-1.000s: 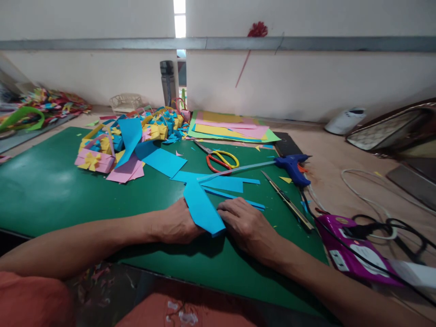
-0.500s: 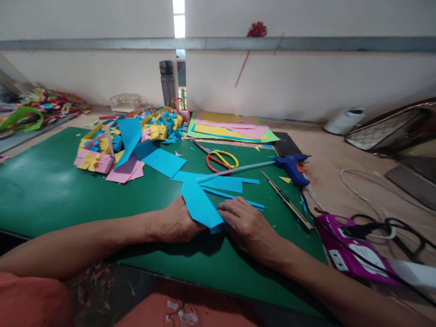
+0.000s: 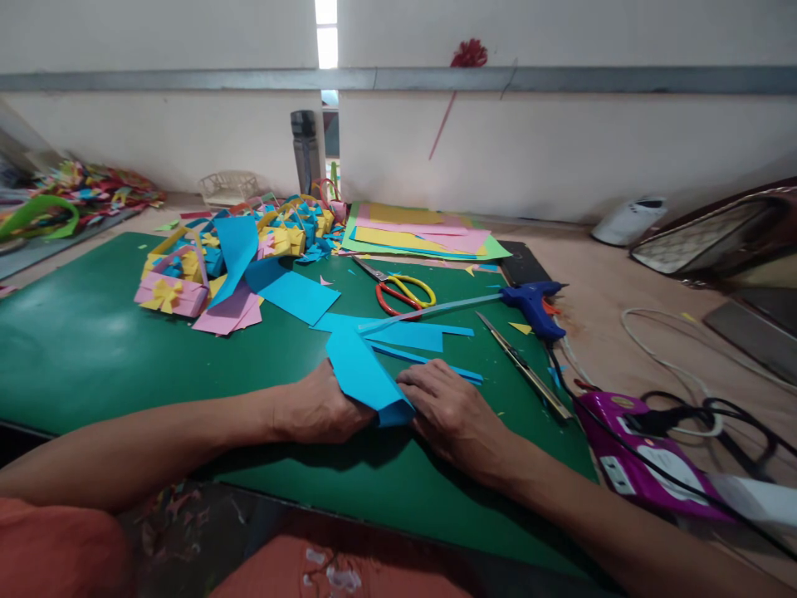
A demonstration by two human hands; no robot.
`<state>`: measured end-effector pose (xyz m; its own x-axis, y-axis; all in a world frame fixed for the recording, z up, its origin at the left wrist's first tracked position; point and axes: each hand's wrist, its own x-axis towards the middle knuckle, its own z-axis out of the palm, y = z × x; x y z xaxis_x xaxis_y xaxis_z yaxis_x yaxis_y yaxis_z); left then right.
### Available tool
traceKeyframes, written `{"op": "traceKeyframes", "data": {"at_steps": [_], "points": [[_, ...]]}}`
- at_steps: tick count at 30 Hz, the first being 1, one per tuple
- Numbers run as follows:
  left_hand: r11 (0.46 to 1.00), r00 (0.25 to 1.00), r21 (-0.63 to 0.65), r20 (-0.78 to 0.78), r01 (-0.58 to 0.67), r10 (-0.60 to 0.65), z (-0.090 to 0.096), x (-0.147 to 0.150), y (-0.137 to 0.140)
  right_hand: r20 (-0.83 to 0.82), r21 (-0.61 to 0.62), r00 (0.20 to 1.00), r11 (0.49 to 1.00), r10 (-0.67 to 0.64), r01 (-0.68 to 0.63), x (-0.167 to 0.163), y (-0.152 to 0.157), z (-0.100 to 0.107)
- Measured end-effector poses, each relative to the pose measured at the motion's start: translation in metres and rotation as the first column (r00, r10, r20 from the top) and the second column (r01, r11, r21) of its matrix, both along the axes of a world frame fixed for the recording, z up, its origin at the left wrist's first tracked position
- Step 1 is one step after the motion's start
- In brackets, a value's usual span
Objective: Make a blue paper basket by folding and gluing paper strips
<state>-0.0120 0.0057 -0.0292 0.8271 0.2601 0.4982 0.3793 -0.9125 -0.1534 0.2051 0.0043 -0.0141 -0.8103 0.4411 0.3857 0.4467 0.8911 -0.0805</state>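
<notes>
Between my two hands, above the front of the green mat [image 3: 149,365], is a blue piece of paper [image 3: 367,374] with its near edge folded over. My left hand [image 3: 327,403] is closed on the paper's left side, its fingertips hidden behind it. At the paper's near right corner, my right hand [image 3: 445,407] grips it with bent fingers; the thumb is out of sight. Just beyond lie flat blue paper strips [image 3: 411,334]. Scissors [image 3: 404,292] with red and yellow handles rest behind them, and a craft knife [image 3: 523,365] lies to the right.
A blue glue gun [image 3: 535,307] with a long glue stick lies at right, its cable running past a purple power strip [image 3: 641,457]. Small paper baskets [image 3: 174,286] and blue sheets [image 3: 295,291] stand at left. Stacked coloured paper [image 3: 423,232] lies at the back.
The blue paper has tilted slightly to the left, and its folded near edge shows a little wider. Both hands stay in nearly the same place.
</notes>
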Motion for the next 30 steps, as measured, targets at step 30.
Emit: {"op": "traceKeyframes", "data": {"at_steps": [30], "points": [[0.998, 0.979, -0.055, 0.203, -0.021, 0.031, 0.012, 0.004, -0.007, 0.001, -0.017, 1.0, 1.0, -0.015, 0.015, -0.002, 0.0, -0.001]]}}
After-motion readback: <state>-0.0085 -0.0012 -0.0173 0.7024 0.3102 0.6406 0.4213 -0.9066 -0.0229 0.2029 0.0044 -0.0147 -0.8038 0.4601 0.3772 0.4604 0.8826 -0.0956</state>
